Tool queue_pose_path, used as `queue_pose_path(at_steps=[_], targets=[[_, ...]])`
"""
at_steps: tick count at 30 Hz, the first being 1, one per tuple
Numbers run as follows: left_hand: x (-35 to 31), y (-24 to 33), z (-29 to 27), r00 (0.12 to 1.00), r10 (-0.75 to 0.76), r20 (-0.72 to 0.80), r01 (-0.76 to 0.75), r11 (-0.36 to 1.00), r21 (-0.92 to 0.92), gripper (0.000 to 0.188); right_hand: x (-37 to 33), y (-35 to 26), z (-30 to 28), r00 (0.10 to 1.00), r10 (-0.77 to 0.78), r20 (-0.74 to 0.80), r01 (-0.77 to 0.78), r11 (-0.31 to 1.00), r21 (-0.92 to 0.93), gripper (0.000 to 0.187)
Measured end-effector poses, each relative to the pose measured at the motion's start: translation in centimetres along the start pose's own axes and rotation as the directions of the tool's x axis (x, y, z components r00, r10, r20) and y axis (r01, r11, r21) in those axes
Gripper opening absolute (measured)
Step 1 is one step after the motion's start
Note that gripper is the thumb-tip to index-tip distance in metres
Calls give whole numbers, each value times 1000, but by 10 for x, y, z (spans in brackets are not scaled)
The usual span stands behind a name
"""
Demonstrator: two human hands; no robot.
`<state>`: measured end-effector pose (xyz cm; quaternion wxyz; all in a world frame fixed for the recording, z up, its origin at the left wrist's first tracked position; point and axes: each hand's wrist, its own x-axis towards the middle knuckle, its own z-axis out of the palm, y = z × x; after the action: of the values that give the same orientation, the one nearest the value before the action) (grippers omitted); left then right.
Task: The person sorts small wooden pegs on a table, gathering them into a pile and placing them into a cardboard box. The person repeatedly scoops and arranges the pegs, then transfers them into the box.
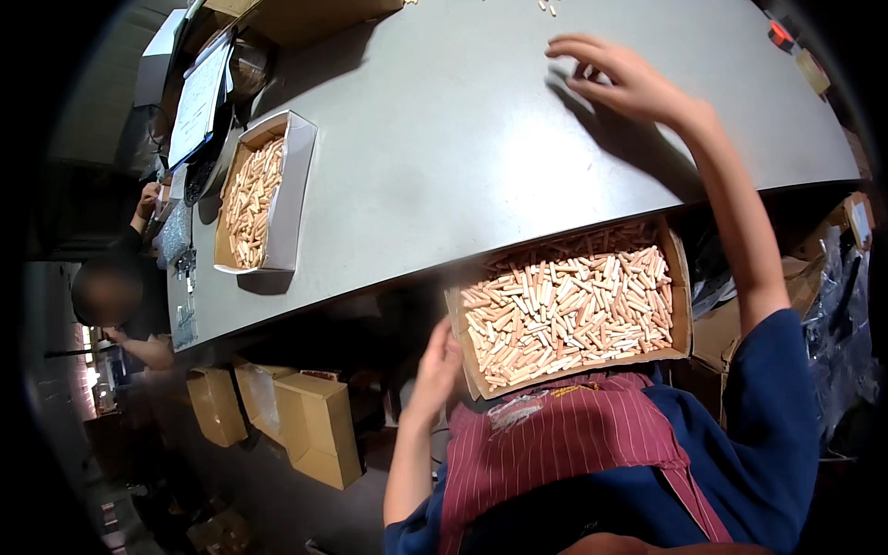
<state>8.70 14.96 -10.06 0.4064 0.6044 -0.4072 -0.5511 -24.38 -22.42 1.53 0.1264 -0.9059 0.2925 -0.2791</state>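
Note:
A cardboard box (682,305) full of short wooden dowels (573,314) sits against my apron, its far part under the table edge. My left hand (438,365) grips the box at its left side; some of its fingers are hidden there. My right hand (615,79) reaches over the grey table (435,157) at the far right, fingers apart and slightly curled, nothing visible in them. Beyond its fingertips, a few loose dowels (548,7) lie near the far edge. At the table's left stands a white-sided box (294,185) also filled with dowels (252,203).
A clipboard with papers (199,102) is at the far left, near a large carton (314,18). Cardboard boxes (319,430) stand below the table at left. Clear plastic wrapping (837,333) hangs at right. Another person (129,305) is at the left end.

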Motion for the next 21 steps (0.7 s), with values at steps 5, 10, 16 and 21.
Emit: queue_pose_path(at_steps=[5, 10, 16, 21], targets=[[8, 4, 51, 993, -37, 109, 90, 835, -544, 86, -184, -75, -16, 711, 462, -530, -161, 841, 516, 28], [15, -3, 50, 988, 47, 149, 56, 786, -616, 97, -311, -105, 77, 465, 886, -1, -335, 177, 925, 54], [29, 11, 44, 959, 219, 180, -108, 869, -484, 109, -328, -103, 135, 560, 787, 259, 64, -352, 934, 88], [30, 16, 45, 908, 378, 182, -283, 872, -400, 113, -326, -100, 137, 583, 799, 148, 63, -226, 972, 79]])
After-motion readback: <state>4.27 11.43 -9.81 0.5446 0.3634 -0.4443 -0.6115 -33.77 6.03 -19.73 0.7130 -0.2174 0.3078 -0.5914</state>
